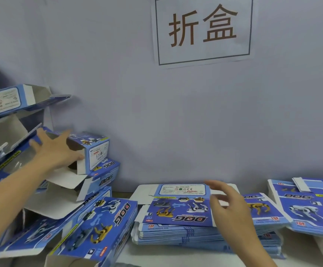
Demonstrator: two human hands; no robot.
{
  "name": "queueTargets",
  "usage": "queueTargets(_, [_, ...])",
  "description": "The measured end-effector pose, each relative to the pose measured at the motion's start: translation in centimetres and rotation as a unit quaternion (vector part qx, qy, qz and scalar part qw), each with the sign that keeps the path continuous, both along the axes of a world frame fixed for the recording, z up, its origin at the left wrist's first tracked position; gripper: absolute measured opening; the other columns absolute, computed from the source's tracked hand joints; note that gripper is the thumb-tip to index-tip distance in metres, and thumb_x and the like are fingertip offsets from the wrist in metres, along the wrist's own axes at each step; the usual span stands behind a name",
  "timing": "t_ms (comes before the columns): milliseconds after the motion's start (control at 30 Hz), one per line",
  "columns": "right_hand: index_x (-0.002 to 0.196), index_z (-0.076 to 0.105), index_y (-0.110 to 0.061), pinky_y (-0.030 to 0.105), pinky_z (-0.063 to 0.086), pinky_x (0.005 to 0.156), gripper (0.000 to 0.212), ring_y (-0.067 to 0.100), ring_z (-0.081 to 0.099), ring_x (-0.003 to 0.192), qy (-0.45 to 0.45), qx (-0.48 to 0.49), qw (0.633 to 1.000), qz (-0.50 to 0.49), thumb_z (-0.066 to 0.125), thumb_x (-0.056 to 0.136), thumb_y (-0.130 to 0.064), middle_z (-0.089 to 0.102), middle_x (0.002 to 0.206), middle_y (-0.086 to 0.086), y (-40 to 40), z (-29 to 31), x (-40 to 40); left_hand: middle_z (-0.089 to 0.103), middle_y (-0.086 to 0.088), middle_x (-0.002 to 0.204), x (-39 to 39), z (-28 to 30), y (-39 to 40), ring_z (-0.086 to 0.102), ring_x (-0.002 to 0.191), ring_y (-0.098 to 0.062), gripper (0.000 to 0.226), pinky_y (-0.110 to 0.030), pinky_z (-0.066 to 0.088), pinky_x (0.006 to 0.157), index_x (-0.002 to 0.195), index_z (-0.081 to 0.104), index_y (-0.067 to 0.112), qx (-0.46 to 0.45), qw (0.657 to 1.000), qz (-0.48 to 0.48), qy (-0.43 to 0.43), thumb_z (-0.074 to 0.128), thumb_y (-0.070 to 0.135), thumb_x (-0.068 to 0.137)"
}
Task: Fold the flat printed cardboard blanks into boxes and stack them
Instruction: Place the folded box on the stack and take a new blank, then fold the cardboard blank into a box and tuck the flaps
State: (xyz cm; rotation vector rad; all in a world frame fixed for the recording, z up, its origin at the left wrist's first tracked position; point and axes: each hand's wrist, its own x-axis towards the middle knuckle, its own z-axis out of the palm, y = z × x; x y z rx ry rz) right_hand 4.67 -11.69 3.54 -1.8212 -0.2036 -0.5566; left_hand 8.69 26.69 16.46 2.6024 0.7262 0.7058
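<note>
The top flat blank lay face up on the stack of blanks at lower centre of the frame, its long axis running left to right and its "DOG" print reading upside down toward the camera, the white label panel at its far edge by the wall. A second heap of blanks sat at the lower right. Folded boxes were piled at the left; the topmost folded box, in the left middle of the frame, lay on its side with its open end facing left and a printed end panel facing right. What it held inside could not be told. The left hand reached to that box with fingers spread and fairly straight, thumb tip touching the white flap at its open end. The right hand hovered over the top blank, fingers loosely parted and blurred, holding nothing. A paper sign hung on the wall at the upper right.
</note>
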Motion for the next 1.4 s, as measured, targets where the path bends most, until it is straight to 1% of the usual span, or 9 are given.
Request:
queueTargets(67, [0.106, 0.058, -0.045, 0.030, 0.052, 0.089, 0.036, 0.011, 0.053, 0.120, 0.003, -0.096, 0.995, -0.034, 0.058, 0.095, -0.011, 0.056, 0.124, -0.016, -1.1, -0.6, 0.3, -0.021, -0.006, 0.162, -0.2, 0.3, -0.2, -0.018, 0.148, -0.040, 0.101, -0.063, 0.004, 0.118, 0.153, 0.016, 0.041, 0.018, 1.000, -0.001, -0.018, 0.082, 0.033, 0.077])
queueTargets(200, [0.140, 0.040, -0.050, 0.052, 0.008, 0.118, 0.046, 0.011, 0.018, 0.149, 0.149, -0.351, 0.923, -0.057, 0.050, 0.096, -0.051, 0.025, 0.158, -0.020, -1.6, -2.1, 0.6, -0.020, -0.002, 0.163, -0.9, 0.9, -3.4, -0.023, 0.149, -0.034, 0.108, -0.063, -0.001, 0.117, 0.152, 0.007, 0.043, 0.086, 0.996, -0.024, -0.014, 0.080, 0.028, 0.074])
queueTargets(433, [0.145, 0.035, -0.052, 0.053, 0.003, 0.117, 0.059, 0.011, 0.010, 0.152, 0.184, -0.397, 0.899, -0.031, 0.055, 0.090, -0.063, 0.023, 0.160, -0.021, -2.3, -2.1, 0.5, 0.025, -0.007, 0.157, -3.2, 2.5, -14.7, 0.008, 0.149, -0.027, 0.059, -0.054, 0.020, 0.113, 0.141, 0.041, 0.035, 0.143, 0.969, -0.177, -0.101, 0.061, 0.033, 0.085])
queueTargets(567, [0.140, 0.044, -0.050, 0.051, 0.008, 0.116, 0.047, 0.010, 0.018, 0.149, 0.166, -0.384, 0.908, -0.025, 0.053, 0.095, -0.055, 0.033, 0.155, -0.022, -2.8, -1.5, 0.3, 0.053, -0.002, 0.134, -4.6, -0.1, -20.4, 0.042, 0.131, -0.022, 0.035, -0.043, 0.034, 0.107, 0.124, 0.059, 0.028, 0.042, 0.940, -0.275, -0.199, 0.060, 0.026, 0.089])
queueTargets(767, [0.123, 0.064, -0.039, 0.031, 0.049, 0.086, 0.030, 0.011, 0.058, 0.110, 0.040, -0.305, 0.947, -0.089, 0.046, 0.100, -0.047, 0.065, 0.119, -0.017, -3.8, -0.6, 0.3, 0.062, 0.007, 0.102, -5.9, -7.2, -23.8, 0.055, 0.100, -0.006, 0.021, -0.029, 0.048, 0.088, 0.100, 0.067, 0.020, -0.175, 0.857, -0.240, -0.421, 0.056, 0.005, 0.091])
queueTargets(867, [0.109, 0.073, -0.028, 0.036, 0.051, 0.075, 0.028, 0.017, 0.064, 0.090, -0.056, -0.246, 0.958, -0.134, 0.049, 0.099, -0.039, 0.072, 0.099, -0.010, -4.4, -0.3, 0.8, 0.059, 0.003, 0.107, -5.6, -8.6, -23.2, 0.054, 0.104, -0.012, 0.022, -0.033, 0.049, 0.089, 0.101, 0.064, 0.019, -0.194, 0.841, -0.224, -0.453, 0.053, 0.002, 0.092])
queueTargets(1000, [0.087, 0.075, -0.017, 0.014, 0.032, 0.049, 0.037, 0.006, 0.044, 0.045, -0.209, -0.176, 0.941, -0.198, 0.046, 0.097, -0.038, 0.052, 0.054, -0.018, -5.3, 1.6, 0.3, 0.049, 0.000, 0.113, -5.7, -8.9, -21.9, 0.048, 0.106, -0.013, 0.021, -0.039, 0.049, 0.087, 0.106, 0.054, 0.021, -0.224, 0.815, -0.188, -0.500, 0.051, 0.014, 0.087])
queueTargets(1233, [0.078, 0.065, -0.028, 0.028, 0.050, 0.041, 0.032, 0.004, 0.064, 0.049, -0.234, 0.026, 0.968, -0.081, 0.046, 0.102, -0.039, 0.071, 0.068, -0.015, -1.8, 4.6, -1.5, 0.048, 0.008, 0.129, -6.4, -7.1, -23.4, 0.058, 0.115, -0.012, 0.061, -0.036, 0.053, 0.097, 0.131, 0.038, 0.035, -0.452, 0.774, -0.328, -0.299, 0.069, 0.047, 0.080])
queueTargets(1400, [0.091, 0.067, -0.027, 0.016, 0.031, 0.046, 0.019, -0.004, 0.042, 0.044, -0.344, -0.145, 0.925, -0.069, 0.049, 0.099, -0.028, 0.048, 0.053, -0.013, 3.4, 4.1, -3.0, 0.054, 0.014, 0.136, -7.3, -6.1, -24.6, 0.056, 0.120, 0.004, 0.085, -0.016, 0.049, 0.096, 0.139, 0.033, 0.046, -0.407, 0.733, -0.471, -0.274, 0.074, 0.065, 0.066])
